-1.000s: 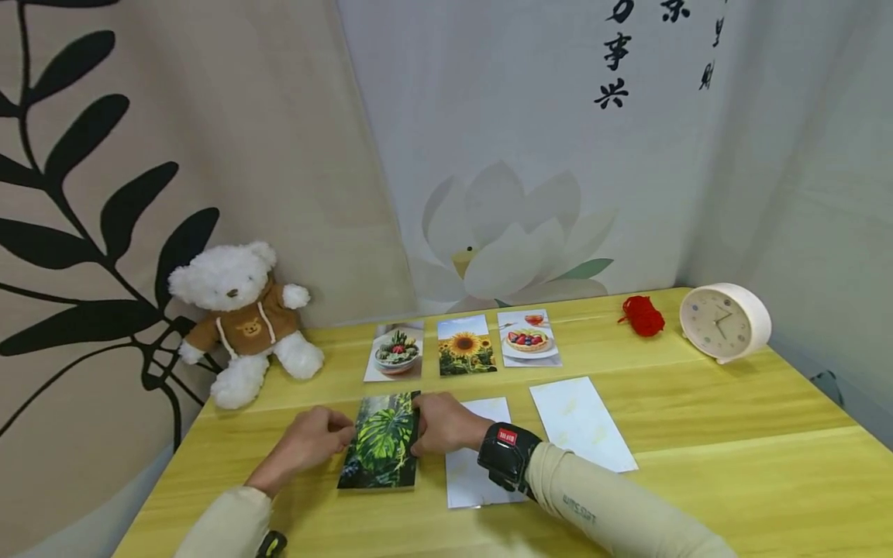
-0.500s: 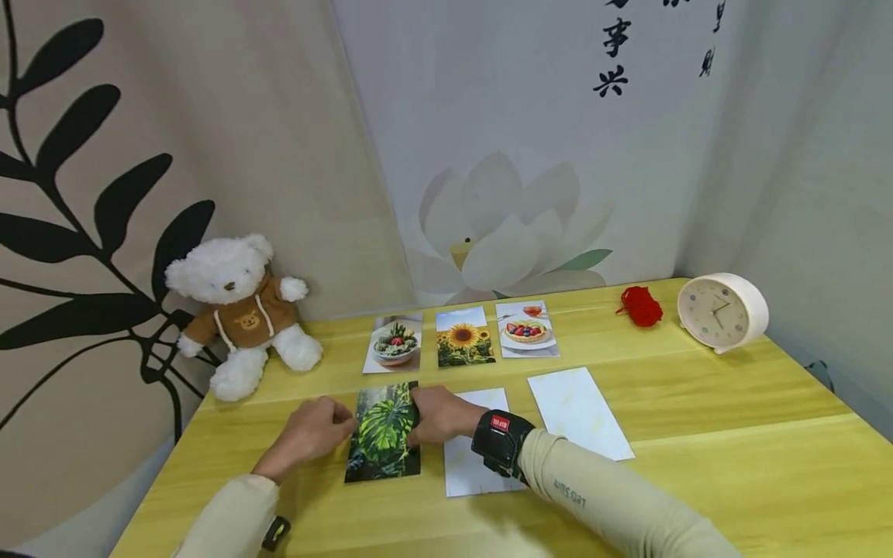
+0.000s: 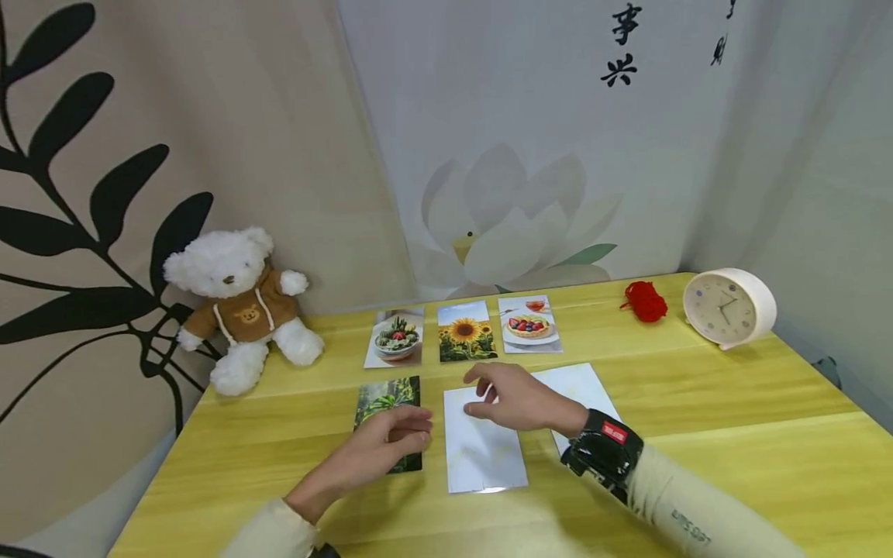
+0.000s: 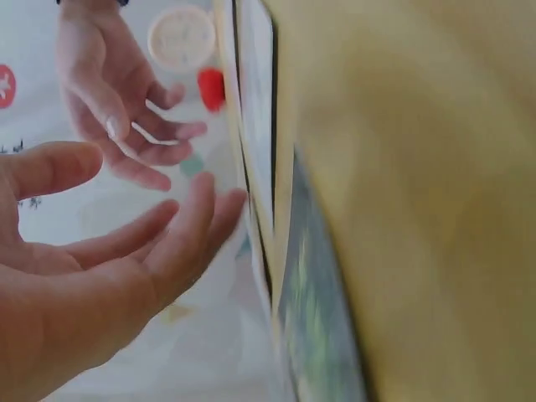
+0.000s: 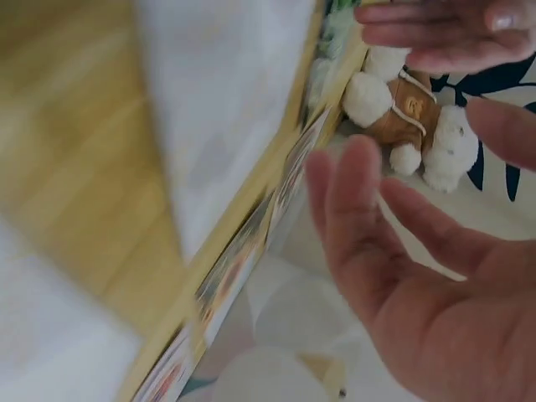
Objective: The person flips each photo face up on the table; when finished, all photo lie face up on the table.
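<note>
left hand (image 3: 373,448): grip apart, thumb and fingers parted, nothing held. sits over the leaf-picture card (image 3: 386,394), hiding much of its lower part. right hand (image 3: 516,395): grip apart too, fingers slightly bent, thumb clear of them, nothing held. it's above the far end of the middle white card (image 3: 484,457), knuckles up in the head view. the two hands are near each other, not touching; each wrist view shows the opposite hand with fingers spread.

cards: leaf-picture card lies flat, leftmost in the front row. middle white card just right of it, a glint along its near edge. right white card (image 3: 582,384) next, set at a slant, partly behind the right forearm. back row, left to right: bowl-picture card (image 3: 394,339), sunflower card (image 3: 467,332), tart card (image 3: 530,324). all six on the yellow wood-grain worktop (image 3: 732,411), gaps between them.

black wristband (image 3: 603,453) on the right wrist, pale sleeves (image 3: 705,519) on both arms.

further out: white teddy bear (image 3: 244,310) in a brown hoodie seated at far left, red yarn (image 3: 645,301) far right, pale round clock (image 3: 729,308) just beside it. printed curtain (image 3: 488,93) behind, with a lotus and black characters.
</note>
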Demonstrator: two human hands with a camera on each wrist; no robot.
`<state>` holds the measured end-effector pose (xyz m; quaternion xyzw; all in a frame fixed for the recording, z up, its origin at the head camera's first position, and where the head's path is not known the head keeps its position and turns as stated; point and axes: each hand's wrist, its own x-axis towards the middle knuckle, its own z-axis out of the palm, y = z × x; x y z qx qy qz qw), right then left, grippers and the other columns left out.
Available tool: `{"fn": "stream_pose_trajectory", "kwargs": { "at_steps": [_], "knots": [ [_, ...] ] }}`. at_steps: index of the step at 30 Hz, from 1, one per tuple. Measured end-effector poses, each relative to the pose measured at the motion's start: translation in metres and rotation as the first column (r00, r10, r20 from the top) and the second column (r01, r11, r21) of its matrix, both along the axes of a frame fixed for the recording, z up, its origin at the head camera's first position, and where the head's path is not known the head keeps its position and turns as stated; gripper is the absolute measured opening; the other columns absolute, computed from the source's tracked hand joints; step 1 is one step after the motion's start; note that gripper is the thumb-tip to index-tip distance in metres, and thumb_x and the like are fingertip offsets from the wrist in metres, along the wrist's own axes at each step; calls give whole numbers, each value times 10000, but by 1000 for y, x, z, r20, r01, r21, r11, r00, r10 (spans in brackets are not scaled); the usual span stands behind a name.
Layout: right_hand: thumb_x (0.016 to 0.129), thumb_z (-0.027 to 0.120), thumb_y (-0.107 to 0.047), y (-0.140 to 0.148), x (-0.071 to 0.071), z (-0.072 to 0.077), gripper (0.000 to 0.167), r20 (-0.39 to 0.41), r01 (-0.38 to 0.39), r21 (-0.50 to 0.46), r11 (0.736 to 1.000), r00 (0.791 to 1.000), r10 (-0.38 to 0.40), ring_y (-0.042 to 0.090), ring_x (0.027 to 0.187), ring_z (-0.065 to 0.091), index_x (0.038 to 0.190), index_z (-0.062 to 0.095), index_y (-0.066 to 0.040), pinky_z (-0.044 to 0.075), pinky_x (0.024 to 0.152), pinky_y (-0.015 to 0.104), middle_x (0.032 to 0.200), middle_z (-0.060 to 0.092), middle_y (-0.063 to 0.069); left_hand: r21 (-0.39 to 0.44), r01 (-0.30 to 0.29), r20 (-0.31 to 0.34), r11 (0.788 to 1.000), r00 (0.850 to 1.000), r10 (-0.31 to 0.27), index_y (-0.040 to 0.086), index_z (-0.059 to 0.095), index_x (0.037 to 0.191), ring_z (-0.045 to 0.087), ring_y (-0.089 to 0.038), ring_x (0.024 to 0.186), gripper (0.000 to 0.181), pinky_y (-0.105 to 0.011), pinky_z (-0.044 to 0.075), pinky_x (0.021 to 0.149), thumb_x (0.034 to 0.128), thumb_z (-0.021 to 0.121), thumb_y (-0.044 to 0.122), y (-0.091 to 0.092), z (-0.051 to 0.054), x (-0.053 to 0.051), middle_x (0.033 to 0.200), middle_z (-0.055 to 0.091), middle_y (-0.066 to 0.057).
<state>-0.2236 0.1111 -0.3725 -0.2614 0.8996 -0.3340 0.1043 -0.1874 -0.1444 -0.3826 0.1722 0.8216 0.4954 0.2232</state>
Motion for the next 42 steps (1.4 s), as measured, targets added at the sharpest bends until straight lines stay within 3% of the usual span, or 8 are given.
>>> {"fn": "stream_pose_trajectory", "kwargs": {
  "at_steps": [5, 10, 14, 17, 23, 28, 33, 42],
  "knots": [
    [948, 693, -268, 30, 18, -7, 450, 11, 23, -11, 1000, 1000, -22, 257, 1041, 645, 1298, 596, -2, 543, 826, 332, 1188, 657, 156, 20, -11, 80, 1000, 997, 9, -61, 402, 1485, 522, -400, 1335, 553, -517, 488, 1069, 1046, 527, 252, 20, -2, 5, 1478, 493, -261],
    [921, 727, -251, 43, 33, -18, 490, 1, 14, -15, 1000, 1000, -14, 209, 976, 652, 1315, 575, -2, 542, 807, 290, 1202, 636, 156, -82, -48, -24, 995, 999, 46, -55, 470, 1441, 561, -427, 1291, 520, -561, 488, 1046, 1022, 566, 237, 32, -7, 6, 1424, 544, -281],
    [901, 747, -251, 42, 36, -25, 512, -12, 19, 1, 1000, 1000, -19, 99, 815, 585, 1310, 576, 4, 478, 745, 250, 1057, 619, 109, -180, -66, -162, 981, 986, 36, -61, 539, 1375, 645, -394, 1164, 474, -550, 537, 961, 984, 593, 202, 38, -11, 8, 1265, 655, -268],
    [895, 752, -251, 40, 35, -28, 537, -6, 28, 0, 1000, 1000, -28, 76, 785, 564, 1322, 568, 18, 477, 743, 260, 1024, 622, 105, -208, -66, -207, 976, 978, 22, -65, 576, 1329, 679, -339, 1075, 446, -517, 565, 899, 962, 606, 187, 41, -12, 8, 1175, 700, -227],
    [880, 768, -236, 35, 34, -30, 572, -4, 57, 6, 998, 998, -57, 149, 903, 656, 1354, 552, 1, 547, 807, 324, 1165, 677, 171, -169, -51, -162, 984, 987, 24, -66, 586, 1305, 676, -326, 1081, 408, -494, 566, 914, 972, 597, 169, 43, -11, 4, 1215, 683, -226],
    [881, 768, -230, 34, 35, -30, 571, 1, 60, -4, 998, 998, -60, 193, 944, 674, 1362, 549, -13, 552, 806, 338, 1195, 679, 177, -117, -19, -205, 993, 979, -5, -70, 585, 1309, 667, -313, 1054, 374, -382, 573, 850, 943, 564, 6, 35, -17, -1, 1177, 676, -223],
    [890, 760, -227, 35, 35, -31, 539, 14, 79, -8, 997, 997, -79, 226, 1008, 665, 1348, 565, -21, 556, 829, 369, 1187, 677, 144, -167, -22, -354, 986, 934, -40, -21, 694, 1211, 693, -287, 981, 372, -325, 602, 781, 871, 591, -128, 36, -21, -6, 1084, 660, -166],
    [921, 725, -269, 39, 34, -31, 508, 4, 63, -42, 997, 998, -63, 255, 1033, 672, 1337, 573, -18, 556, 828, 353, 1169, 675, 128, -315, -151, -636, 937, 766, -91, 114, 813, 1023, 673, -197, 888, 223, -287, 583, 746, 809, 819, 55, 45, -19, -10, 995, 668, -29]
  ]
}}
